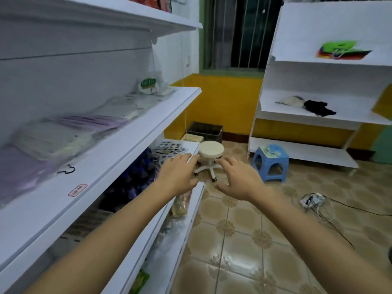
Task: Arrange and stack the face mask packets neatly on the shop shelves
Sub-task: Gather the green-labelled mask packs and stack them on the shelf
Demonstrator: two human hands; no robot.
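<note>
Both hands reach forward, palms down, empty, with fingers spread and relaxed. The left hand (177, 174) hovers at the outer corner of a lower shelf (196, 146) at about 11 o'clock from centre; whether its fingertips touch the edge cannot be told. The right hand (241, 180) hangs in the air just beside it, over the floor (244, 240).

The mask packets (63, 136) lie on the middle shelf (118, 149) at 9 o'clock, in a blurred row of clear and purple packs running back toward a packet with a green label (148, 83) at the far end. A small black hook (66, 169) and a red sticker (77, 189) sit on that shelf's front lip. Dark blue goods (135, 172) fill the shelf below.

Beyond the hands, at 12 o'clock, stands a white swivel stool (211, 153), with a blue plastic stool (270, 162) near it at 2 o'clock. A second rack (318, 98) at 2 o'clock carries coloured bags (339, 49) above and black cloth (318, 107) below. Cables (314, 200) lie on the floor at 3 o'clock.
</note>
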